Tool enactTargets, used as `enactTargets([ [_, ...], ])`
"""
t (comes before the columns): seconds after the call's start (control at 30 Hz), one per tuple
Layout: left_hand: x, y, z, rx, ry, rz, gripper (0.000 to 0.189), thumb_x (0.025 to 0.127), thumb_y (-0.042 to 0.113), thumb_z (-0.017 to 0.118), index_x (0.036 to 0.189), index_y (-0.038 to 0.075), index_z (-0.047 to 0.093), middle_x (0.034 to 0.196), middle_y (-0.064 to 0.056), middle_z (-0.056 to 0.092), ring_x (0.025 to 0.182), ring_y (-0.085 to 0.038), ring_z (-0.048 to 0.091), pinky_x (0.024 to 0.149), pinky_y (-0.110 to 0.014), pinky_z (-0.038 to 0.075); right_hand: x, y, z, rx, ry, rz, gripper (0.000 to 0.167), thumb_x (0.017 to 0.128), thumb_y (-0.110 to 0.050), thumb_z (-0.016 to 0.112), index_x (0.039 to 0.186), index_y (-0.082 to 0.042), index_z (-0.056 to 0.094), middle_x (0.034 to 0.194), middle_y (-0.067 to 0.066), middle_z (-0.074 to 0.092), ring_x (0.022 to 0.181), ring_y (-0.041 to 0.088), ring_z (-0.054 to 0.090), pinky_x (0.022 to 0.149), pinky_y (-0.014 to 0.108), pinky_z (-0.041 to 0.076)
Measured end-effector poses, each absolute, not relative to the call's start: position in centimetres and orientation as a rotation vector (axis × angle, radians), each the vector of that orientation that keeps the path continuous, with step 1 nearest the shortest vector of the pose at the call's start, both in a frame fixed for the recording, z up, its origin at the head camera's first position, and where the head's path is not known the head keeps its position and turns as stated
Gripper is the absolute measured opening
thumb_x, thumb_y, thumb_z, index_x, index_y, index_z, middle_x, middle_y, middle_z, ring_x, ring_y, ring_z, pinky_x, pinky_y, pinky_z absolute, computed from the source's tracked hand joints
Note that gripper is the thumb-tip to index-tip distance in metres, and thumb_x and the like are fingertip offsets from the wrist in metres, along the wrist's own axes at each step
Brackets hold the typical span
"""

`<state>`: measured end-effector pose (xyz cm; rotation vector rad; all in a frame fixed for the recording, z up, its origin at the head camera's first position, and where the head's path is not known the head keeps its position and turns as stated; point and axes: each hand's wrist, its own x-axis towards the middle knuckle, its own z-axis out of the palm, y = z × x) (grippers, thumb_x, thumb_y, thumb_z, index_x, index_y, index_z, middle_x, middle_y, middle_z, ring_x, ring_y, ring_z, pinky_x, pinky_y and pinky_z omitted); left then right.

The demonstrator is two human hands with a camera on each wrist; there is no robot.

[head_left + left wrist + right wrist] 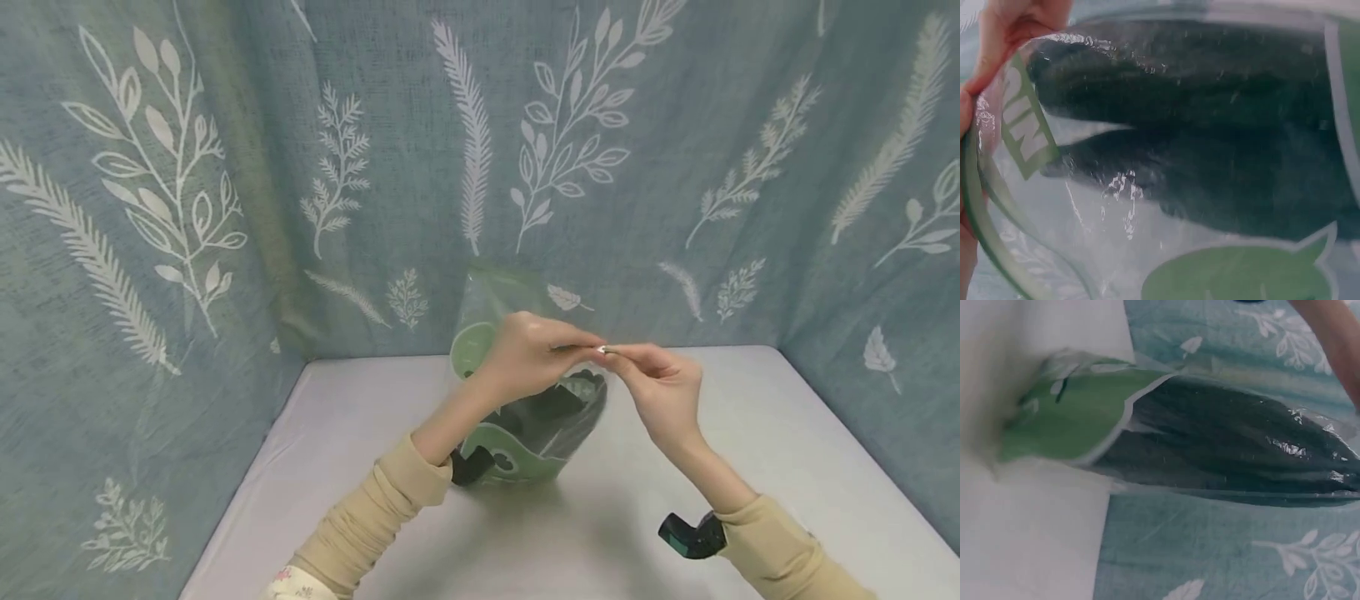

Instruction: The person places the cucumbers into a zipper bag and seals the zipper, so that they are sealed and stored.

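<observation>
A clear plastic bag [525,458] with green printing stands on the table, its lower part toward me. Dark green, long shapes [1197,137] show through its film; their kind is not clear. My left hand [525,354] reaches across the bag and pinches its upper edge between thumb and fingers. Against it, fingertip to fingertip, my right hand [667,396] pinches the same edge from the right. A small white bit [602,350] shows between the fingertips. In the right wrist view, the bag's side [1222,444] stretches across the picture.
Under the bag lies a white table [712,433]. Blue-green curtains [420,167] with white leaf prints stand close behind and at both sides. A black wrist device [693,533] sits at my right cuff, and another [471,467] at the left.
</observation>
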<state>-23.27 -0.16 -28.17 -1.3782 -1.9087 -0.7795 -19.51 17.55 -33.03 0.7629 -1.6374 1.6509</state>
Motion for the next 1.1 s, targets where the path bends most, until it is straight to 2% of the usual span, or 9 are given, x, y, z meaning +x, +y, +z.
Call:
enactTargets([
  [0.3,-23.9,-4.7,-27.3,-1.32,-1.905,-0.699,0.009,0.079,0.016,0.076,0.085,0.01,0.077,0.077,-0.001,0.075,0.063,-0.006,0.069,0.055,-0.013,0.051,-18.8,17.9,-32.2,0.745,-1.616,1.754,0.027,0.079,0.016,0.064,0.088,-0.007,0.075,0.08,-0.009,0.075,0.074,0.004,0.071,0.071,0.017,0.058],
  [0.47,-24.6,-8.2,-27.0,-1.268,-1.983,-0.756,0.009,0.077,0.011,0.077,0.085,0.006,0.077,0.077,-0.005,0.075,0.067,-0.012,0.072,0.059,-0.022,0.057,-18.8,18.6,-32.7,0.713,-1.551,1.898,0.022,0.082,0.014,0.063,0.088,-0.003,0.075,0.079,-0.003,0.075,0.073,0.008,0.072,0.072,0.02,0.059],
  [0.7,-25.1,-12.6,-25.6,-1.111,-2.065,-0.691,0.01,0.076,0.01,0.078,0.084,0.005,0.077,0.076,-0.006,0.075,0.063,-0.015,0.071,0.055,-0.026,0.056,-18.8,19.7,-33.2,0.481,-1.585,1.976,0.019,0.085,0.009,0.063,0.084,-0.007,0.074,0.076,-0.004,0.075,0.071,0.008,0.071,0.07,0.02,0.059],
  [0.9,-24.8,-15.7,-25.1,-0.879,-2.178,-0.777,0.011,0.076,0.01,0.078,0.086,0.005,0.077,0.078,-0.01,0.075,0.069,-0.022,0.072,0.064,-0.037,0.059,-18.9,20.3,-33.6,0.357,-1.57,2.031,0.019,0.087,0.006,0.062,0.081,-0.008,0.074,0.073,-0.004,0.074,0.069,0.008,0.07,0.068,0.02,0.058],
  [0.97,-24.6,-16.1,-25.2,-0.849,-2.154,-0.772,0.011,0.075,0.009,0.079,0.085,0.004,0.077,0.077,-0.01,0.075,0.068,-0.021,0.072,0.065,-0.035,0.059,-19.0,20.4,-33.5,0.352,-1.577,2.033,0.018,0.087,0.005,0.063,0.081,-0.008,0.073,0.073,-0.004,0.074,0.069,0.008,0.07,0.069,0.02,0.058],
  [1.1,-23.6,-16.0,-25.4,-0.898,-2.059,-0.779,0.011,0.074,0.006,0.079,0.084,0.003,0.076,0.077,-0.01,0.075,0.066,-0.019,0.071,0.063,-0.019,0.056,-18.8,20.6,-33.4,0.335,-1.577,2.042,0.017,0.087,0.004,0.063,0.081,-0.008,0.073,0.073,-0.004,0.074,0.069,0.008,0.07,0.07,0.02,0.058],
])
